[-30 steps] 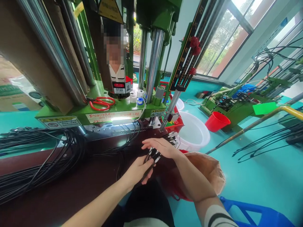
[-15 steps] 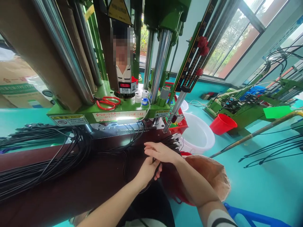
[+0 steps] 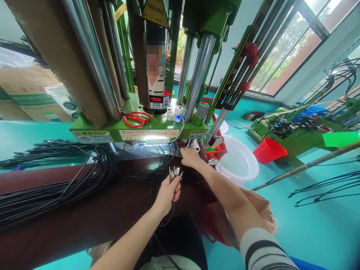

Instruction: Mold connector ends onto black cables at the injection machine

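Left hand (image 3: 167,192), mid-frame: fingers closed round cable ends (image 3: 174,172); tips best held flush. Right hand (image 3: 191,157), slightly higher, near green press (image 3: 157,123): cannot tell grip

Cables (image 3: 174,172) in left hand (image 3: 167,193), scissors (image 3: 137,124) behind on machine bed (image 3: 132,103), cable bundle (image 3: 70,187) at left, tub (image 3: 251,155) at right

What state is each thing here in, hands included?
Left hand: closed around metal-tipped cables, tips upward.
Right hand: fingers curled, beside the green machine's base; grip unclear.
Lamp: lit.
Red-handled scissors: lying flat on the base.
Red bucket: upright, open-topped.
White tub: upright, open-topped.
Black cable bundle: lying bent.
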Tool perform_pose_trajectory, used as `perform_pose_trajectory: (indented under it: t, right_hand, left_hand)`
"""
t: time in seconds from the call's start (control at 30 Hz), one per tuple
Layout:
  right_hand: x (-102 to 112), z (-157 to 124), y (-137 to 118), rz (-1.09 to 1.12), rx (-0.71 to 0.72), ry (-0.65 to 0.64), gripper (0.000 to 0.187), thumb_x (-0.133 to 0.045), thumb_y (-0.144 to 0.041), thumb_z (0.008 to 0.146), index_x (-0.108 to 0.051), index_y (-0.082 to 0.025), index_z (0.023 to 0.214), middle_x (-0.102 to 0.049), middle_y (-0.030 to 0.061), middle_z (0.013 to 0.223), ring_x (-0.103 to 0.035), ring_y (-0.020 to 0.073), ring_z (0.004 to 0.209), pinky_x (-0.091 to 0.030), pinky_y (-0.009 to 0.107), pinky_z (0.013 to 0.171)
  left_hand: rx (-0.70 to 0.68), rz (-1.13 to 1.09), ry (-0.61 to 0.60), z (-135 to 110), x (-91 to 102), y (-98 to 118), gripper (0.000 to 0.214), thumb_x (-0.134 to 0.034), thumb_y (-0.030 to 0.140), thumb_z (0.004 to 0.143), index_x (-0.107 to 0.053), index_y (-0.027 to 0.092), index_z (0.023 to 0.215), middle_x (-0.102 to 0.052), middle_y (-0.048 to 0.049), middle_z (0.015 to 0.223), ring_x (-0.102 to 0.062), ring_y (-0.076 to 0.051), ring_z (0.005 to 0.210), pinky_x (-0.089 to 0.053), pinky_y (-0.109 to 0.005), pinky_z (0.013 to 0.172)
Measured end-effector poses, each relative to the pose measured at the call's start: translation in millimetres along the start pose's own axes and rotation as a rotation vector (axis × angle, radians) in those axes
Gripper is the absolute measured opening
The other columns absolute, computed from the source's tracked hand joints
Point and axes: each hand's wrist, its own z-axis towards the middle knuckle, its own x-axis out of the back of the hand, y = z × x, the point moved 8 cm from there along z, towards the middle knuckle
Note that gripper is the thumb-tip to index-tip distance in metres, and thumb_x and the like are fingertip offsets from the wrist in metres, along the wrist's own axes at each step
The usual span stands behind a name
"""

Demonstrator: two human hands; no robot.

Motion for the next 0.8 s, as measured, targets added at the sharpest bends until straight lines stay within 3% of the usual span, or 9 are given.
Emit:
perform_pose_trajectory:
  t: [0.07, 0.17, 0.3, 0.43, 0.53, 0.63, 0.8]
  right_hand:
    - [4, -14, 2, 0.048, 0.017, -0.08, 0.021, -0.054, -0.012, 0.063, -0.057, -0.013, 0.083, -0.063, 0.0144, 0.093, -0.058, 0.0289, 0.092, -0.041, 0.038, 0.079]
    - [4, -49, 14, 0.167, -0.004, -0.184, 0.009, -0.048, -0.019, 0.067, -0.053, -0.016, 0.074, -0.063, 0.0056, 0.072, -0.061, 0.0187, 0.067, -0.044, 0.027, 0.06]
    - [-20, -112, 36, 0.46, -0.172, -0.261, 0.022, -0.036, -0.015, 0.069, -0.05, -0.017, 0.085, -0.045, -0.0071, 0.046, -0.041, 0.0074, 0.032, -0.031, 0.017, 0.033]
    - [-43, -157, 41, 1.229, -0.351, -0.055, 0.022, -0.044, -0.022, 0.071, -0.049, -0.017, 0.092, -0.036, -0.0118, 0.039, -0.025, 0.0044, 0.025, -0.019, 0.015, 0.026]
    - [-45, -163, 32, 1.589, -0.314, 0.141, 0.031, -0.044, -0.04, 0.08, -0.05, -0.016, 0.099, -0.037, -0.0119, 0.039, -0.024, 0.0043, 0.024, -0.021, 0.016, 0.025]
    - [-46, -156, 24, 1.703, -0.261, 0.261, 0.038, -0.042, -0.047, 0.084, -0.05, -0.015, 0.103, -0.039, -0.011, 0.039, -0.026, 0.0049, 0.024, -0.024, 0.017, 0.026]
    - [-54, -150, 22, 1.638, -0.221, 0.292, 0.037, -0.041, -0.044, 0.086, -0.054, -0.013, 0.101, -0.043, -0.0087, 0.039, -0.031, 0.0051, 0.026, -0.023, 0.017, 0.028]
  left_hand:
    - [0.002, -0.006, -0.015, -1, -2.1, 0, 0.028, -0.055, 0.043, 0.074, -0.045, 0.017, 0.079, -0.035, 0.0108, 0.046, -0.029, -0.002, 0.032, -0.016, -0.016, 0.033]
    - [-0.01, 0.013, -0.042, -4, -6.2, 3, 0.029, -0.054, 0.044, 0.075, -0.043, 0.019, 0.081, -0.035, 0.0111, 0.048, -0.028, -0.002, 0.032, -0.016, -0.015, 0.032]
    - [0.013, 0.13, -0.083, -6, -13.4, 0, 0.027, -0.054, 0.043, 0.074, -0.04, 0.02, 0.077, -0.031, 0.0126, 0.045, -0.023, -0.002, 0.029, -0.013, -0.015, 0.031]
    - [0.077, 0.328, -0.139, -3, -22.8, -8, 0.024, -0.052, 0.04, 0.073, -0.044, 0.017, 0.069, -0.029, 0.0118, 0.037, -0.03, -0.004, 0.029, -0.02, -0.017, 0.031]
    - [0.122, 0.439, -0.182, -4, -29.5, -14, 0.023, -0.052, 0.038, 0.072, -0.047, 0.016, 0.067, -0.031, 0.0102, 0.034, -0.035, -0.006, 0.032, -0.025, -0.017, 0.033]
    - [0.118, 0.451, -0.182, -6, -32.1, -14, 0.022, -0.052, 0.037, 0.072, -0.047, 0.016, 0.066, -0.032, 0.0099, 0.034, -0.032, -0.006, 0.032, -0.023, -0.017, 0.034]
    - [0.1, 0.441, -0.187, -9, -34.0, -15, 0.022, -0.053, 0.037, 0.071, -0.046, 0.017, 0.064, -0.033, 0.0097, 0.035, -0.027, -0.004, 0.032, -0.021, -0.018, 0.035]
